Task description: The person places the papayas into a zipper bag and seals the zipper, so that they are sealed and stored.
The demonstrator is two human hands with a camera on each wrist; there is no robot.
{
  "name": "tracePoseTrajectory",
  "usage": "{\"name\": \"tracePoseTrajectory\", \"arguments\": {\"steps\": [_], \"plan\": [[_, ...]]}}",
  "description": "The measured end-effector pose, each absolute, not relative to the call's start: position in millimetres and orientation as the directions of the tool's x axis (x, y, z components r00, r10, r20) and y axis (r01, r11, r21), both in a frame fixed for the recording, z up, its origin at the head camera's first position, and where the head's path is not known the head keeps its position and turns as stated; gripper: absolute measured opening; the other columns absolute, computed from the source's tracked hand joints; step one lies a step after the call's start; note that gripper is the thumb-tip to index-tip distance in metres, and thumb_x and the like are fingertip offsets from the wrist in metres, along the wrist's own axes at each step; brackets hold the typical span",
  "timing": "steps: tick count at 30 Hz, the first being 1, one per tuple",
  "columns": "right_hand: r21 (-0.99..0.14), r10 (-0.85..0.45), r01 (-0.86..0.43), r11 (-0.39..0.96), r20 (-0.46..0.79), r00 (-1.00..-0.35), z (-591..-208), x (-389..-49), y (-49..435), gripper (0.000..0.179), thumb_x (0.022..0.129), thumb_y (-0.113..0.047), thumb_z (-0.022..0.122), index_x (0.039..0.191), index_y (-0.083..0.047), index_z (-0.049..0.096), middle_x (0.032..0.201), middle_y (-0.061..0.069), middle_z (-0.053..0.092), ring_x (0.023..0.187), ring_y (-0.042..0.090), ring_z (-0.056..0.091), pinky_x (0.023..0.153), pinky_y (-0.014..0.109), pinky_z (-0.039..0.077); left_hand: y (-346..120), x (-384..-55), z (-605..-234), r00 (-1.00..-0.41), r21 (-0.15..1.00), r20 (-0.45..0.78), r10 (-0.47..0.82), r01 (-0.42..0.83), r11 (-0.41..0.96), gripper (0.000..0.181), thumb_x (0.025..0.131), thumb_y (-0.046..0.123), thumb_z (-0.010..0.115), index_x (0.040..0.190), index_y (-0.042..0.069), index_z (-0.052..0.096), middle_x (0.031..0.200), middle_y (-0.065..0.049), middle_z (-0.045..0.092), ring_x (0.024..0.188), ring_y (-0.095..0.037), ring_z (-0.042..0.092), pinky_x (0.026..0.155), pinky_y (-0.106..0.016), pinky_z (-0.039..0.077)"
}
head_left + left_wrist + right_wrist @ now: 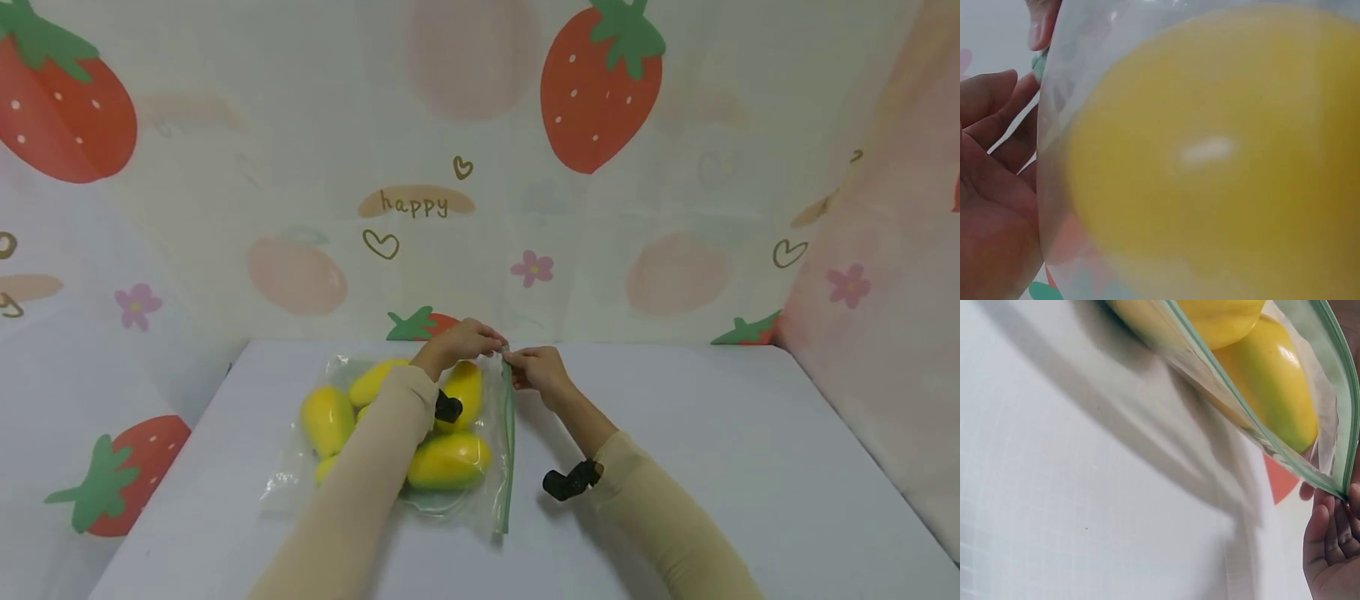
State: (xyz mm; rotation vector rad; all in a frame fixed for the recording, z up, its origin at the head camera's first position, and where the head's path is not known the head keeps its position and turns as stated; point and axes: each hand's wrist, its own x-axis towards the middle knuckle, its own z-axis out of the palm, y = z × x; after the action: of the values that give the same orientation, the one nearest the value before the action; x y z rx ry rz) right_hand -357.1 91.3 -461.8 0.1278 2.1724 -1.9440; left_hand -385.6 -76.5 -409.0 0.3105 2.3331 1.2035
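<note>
A clear zip-lock bag (pixel 489 492) with a green zip strip (pixel 509 467) lies on the white table, its mouth to the right. Several yellow-green mangoes (pixel 450 461) are inside it. At the far end of the strip, my left hand (pixel 463 340) holds the bag's corner with its fingertips. Just beside it, my right hand (pixel 542 371) pinches the strip near the same corner. The right wrist view shows the two green edges (pixel 1244 406) parted, with mangoes (pixel 1272 381) visible between them. One mango (pixel 1222 144) fills most of the left wrist view, behind the plastic.
The white table (pixel 712 450) extends to the right of the bag. Behind it hangs a strawberry-print cloth (pixel 480 250), which also lines both sides. Small black cameras (pixel 572 481) sit at the wrists. The left forearm (pixel 367 492) crosses above the bag.
</note>
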Motion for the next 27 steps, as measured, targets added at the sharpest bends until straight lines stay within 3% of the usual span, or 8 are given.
{"name": "tracePoseTrajectory", "arguments": {"steps": [8, 10, 17, 27], "plan": [[-0.967, -0.1, 0.209, 0.147, -0.225, -0.969, -457.2, -357.5, 98.3, 0.031, 0.095, -0.016, 0.064, 0.109, 0.011, 0.067, 0.066, -0.002, 0.063, 0.056, 0.009, 0.058, 0.055, 0.019, 0.053, -67.4, -389.7, -405.6, -0.868, 0.781, -0.296, 0.399, 0.021, 0.625, 0.031, 0.1, 0.018, 0.054, 0.124, 0.003, 0.065, 0.123, -0.015, 0.067, 0.113, -0.029, 0.061, 0.094, -0.035, 0.05], [-0.965, -0.096, 0.215, 0.147, -0.23, -0.968, -455.8, -358.9, 97.7, 0.031, 0.094, -0.017, 0.064, 0.11, 0.011, 0.066, 0.065, -0.002, 0.063, 0.055, 0.009, 0.058, 0.055, 0.019, 0.052, -67.7, -388.9, -403.8, -0.875, 0.772, -0.287, 0.391, 0.031, 0.635, 0.03, 0.099, 0.018, 0.056, 0.122, 0.003, 0.066, 0.121, -0.015, 0.067, 0.109, -0.027, 0.062, 0.096, -0.035, 0.05], [-0.964, -0.098, 0.221, 0.15, -0.237, -0.967, -456.4, -360.0, 95.0, 0.031, 0.094, -0.019, 0.065, 0.107, 0.008, 0.069, 0.066, 0.0, 0.063, 0.055, 0.011, 0.057, 0.056, 0.02, 0.054, -69.7, -388.6, -396.5, -0.891, 0.741, -0.268, 0.366, 0.053, 0.67, 0.026, 0.097, 0.017, 0.058, 0.114, 0.0, 0.07, 0.108, -0.015, 0.07, 0.091, -0.019, 0.061, 0.081, -0.026, 0.051], [-0.966, -0.087, 0.229, 0.121, -0.24, -0.967, -459.9, -358.4, 94.5, 0.03, 0.093, -0.019, 0.067, 0.104, 0.008, 0.07, 0.064, -0.001, 0.063, 0.053, 0.011, 0.057, 0.055, 0.02, 0.054, -70.3, -389.4, -406.8, -0.892, 0.746, -0.283, 0.353, 0.027, 0.666, 0.027, 0.096, 0.022, 0.062, 0.114, 0.004, 0.071, 0.11, -0.012, 0.071, 0.096, -0.02, 0.063, 0.088, -0.029, 0.051]]}}
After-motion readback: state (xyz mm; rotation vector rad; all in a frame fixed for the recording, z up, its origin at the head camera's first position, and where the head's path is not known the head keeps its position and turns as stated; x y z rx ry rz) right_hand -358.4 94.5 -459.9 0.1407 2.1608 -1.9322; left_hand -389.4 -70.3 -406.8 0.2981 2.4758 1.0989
